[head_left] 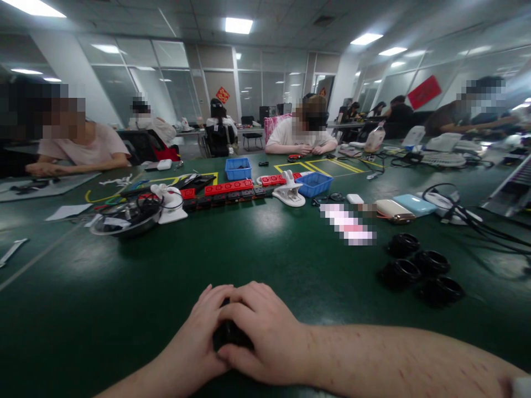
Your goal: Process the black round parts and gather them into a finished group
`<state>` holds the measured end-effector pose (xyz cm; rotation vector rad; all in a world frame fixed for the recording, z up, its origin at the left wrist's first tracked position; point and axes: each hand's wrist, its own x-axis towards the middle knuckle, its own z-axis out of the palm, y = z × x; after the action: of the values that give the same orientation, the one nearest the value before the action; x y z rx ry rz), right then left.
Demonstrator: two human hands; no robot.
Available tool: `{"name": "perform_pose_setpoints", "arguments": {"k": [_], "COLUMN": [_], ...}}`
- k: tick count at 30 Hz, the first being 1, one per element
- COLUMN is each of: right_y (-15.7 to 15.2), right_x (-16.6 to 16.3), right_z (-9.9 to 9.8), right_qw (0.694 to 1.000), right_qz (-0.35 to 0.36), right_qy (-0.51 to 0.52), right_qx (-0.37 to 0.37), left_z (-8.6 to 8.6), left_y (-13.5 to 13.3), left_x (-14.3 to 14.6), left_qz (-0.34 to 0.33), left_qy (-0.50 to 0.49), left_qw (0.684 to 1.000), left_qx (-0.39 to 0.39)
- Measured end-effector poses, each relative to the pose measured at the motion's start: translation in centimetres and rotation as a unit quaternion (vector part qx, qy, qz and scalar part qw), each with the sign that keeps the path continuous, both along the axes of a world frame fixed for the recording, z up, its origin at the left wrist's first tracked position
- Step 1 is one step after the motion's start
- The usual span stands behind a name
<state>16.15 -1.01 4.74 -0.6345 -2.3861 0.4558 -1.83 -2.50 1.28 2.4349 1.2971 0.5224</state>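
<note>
My two hands meet at the near edge of the green table (265,260). My right hand (261,337) lies curled over the top of a small black object (229,334), and my left hand (199,337) wraps it from the left side. Only a dark sliver of that object shows between the fingers, so its shape is unclear. Both sets of fingers are closed around it. To the right, apart from my hands, lie several black coiled rings (423,270).
Red power strips (228,188), two blue bins (238,168), white clip stands (289,193), a metal bowl of cables (126,216), power banks (394,209) and black cords (477,221) lie across the far half. Other people sit along the far side and left.
</note>
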Motion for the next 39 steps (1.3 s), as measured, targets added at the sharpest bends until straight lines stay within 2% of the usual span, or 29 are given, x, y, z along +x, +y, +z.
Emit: {"name": "perform_pose_setpoints", "arguments": {"k": [6,10,16,24,27,29,33,36,39], "right_y": [0.3,0.3,0.4,-0.1,-0.2,-0.2,0.2,0.4,0.4], "right_x": [-0.1,-0.1,-0.3,-0.3,-0.2,-0.1,-0.2,-0.3,-0.3], "right_z": [-0.3,-0.3,-0.2,-0.1,-0.1,-0.2,-0.4,-0.4,-0.3], "right_qw": [0.989,0.985,0.978,0.994,0.999,1.000,0.997,0.988,0.985], "right_qz": [0.115,0.147,0.144,0.079,0.012,-0.003,0.067,0.119,0.140], "right_qy": [0.054,-0.013,-0.107,-0.036,-0.024,-0.029,0.019,0.061,0.056], "right_qx": [0.075,0.087,0.108,0.070,0.026,0.013,0.046,0.077,0.088], "left_z": [-0.6,-0.5,0.1,0.8,1.6,2.1,2.4,1.8,1.3], "left_y": [0.1,0.0,-0.2,-0.4,-0.3,-0.2,0.0,0.1,0.0], "left_x": [-0.7,-0.6,-0.1,0.3,0.7,0.9,0.7,0.2,-0.1], "left_qz": [-0.025,-0.033,-0.030,0.035,0.018,0.000,-0.036,-0.048,-0.046], "left_qy": [0.027,0.034,0.047,0.042,0.014,-0.002,0.011,0.026,0.040], "left_qw": [0.999,0.999,0.998,0.998,1.000,1.000,0.999,0.998,0.997], "left_qx": [0.003,0.006,0.012,0.027,0.008,-0.007,-0.027,-0.028,-0.044]}}
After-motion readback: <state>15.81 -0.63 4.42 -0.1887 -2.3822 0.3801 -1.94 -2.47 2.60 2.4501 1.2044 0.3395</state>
